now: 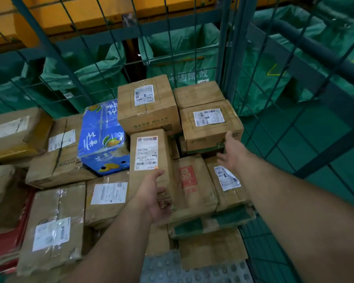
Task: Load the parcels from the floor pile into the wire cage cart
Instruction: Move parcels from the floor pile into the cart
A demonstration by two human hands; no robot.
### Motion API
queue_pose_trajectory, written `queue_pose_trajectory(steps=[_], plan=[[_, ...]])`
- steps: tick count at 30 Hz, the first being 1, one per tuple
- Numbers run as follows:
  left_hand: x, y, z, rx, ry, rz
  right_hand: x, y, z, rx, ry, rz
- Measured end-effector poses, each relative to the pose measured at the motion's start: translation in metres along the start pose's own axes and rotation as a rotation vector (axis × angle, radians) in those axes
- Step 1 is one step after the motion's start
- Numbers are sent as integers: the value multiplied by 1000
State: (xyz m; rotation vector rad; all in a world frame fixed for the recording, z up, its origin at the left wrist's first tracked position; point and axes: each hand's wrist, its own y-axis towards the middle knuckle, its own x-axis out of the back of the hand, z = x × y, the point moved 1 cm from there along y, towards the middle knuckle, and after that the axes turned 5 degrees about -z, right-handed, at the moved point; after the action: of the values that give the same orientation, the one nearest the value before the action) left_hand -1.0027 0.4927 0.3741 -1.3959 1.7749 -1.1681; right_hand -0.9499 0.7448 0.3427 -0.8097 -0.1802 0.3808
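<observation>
Two bare hands reach over parcels stacked inside the wire cage cart.

At 9 o'clock lie brown parcels with white labels, and at 10 o'clock from the centre a blue fruit carton sits tilted among them. In the centre a narrow carton lies on the stack, label up. The left hand is at its near end, at 6 o'clock, fingers relaxed and a little spread, gripping nothing; if it touches, I cannot tell. At 3 o'clock the right hand is spread, thumb up, at the front face of a labelled carton in the cart's corner. Green mail sacks show behind the mesh at 12 o'clock.
</observation>
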Motion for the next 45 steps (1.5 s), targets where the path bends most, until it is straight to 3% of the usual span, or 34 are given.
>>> queue_pose_trajectory(steps=[4,6,9,12,16,21,31,39,45], plan=[[17,-9,13,-69,-117,182,10,-50,-65,72,-164,109],[35,-21,33,-138,-188,283,18,-78,-108,-5,-157,120],[65,-39,77,-148,-278,351,36,-130,-167,-97,-133,114],[85,-56,127,-123,-197,346,61,-169,-226,-149,-130,95],[110,-79,191,-88,-29,313,101,-229,-294,-234,30,-15],[127,-102,256,-37,213,441,157,-308,-352,-294,229,-129],[90,-188,415,-52,843,551,311,-439,-454,-215,708,-512],[27,-297,619,-162,1291,792,492,-553,-597,-196,1035,-815],[2,-384,805,-229,1562,918,626,-636,-716,-211,1115,-977]])
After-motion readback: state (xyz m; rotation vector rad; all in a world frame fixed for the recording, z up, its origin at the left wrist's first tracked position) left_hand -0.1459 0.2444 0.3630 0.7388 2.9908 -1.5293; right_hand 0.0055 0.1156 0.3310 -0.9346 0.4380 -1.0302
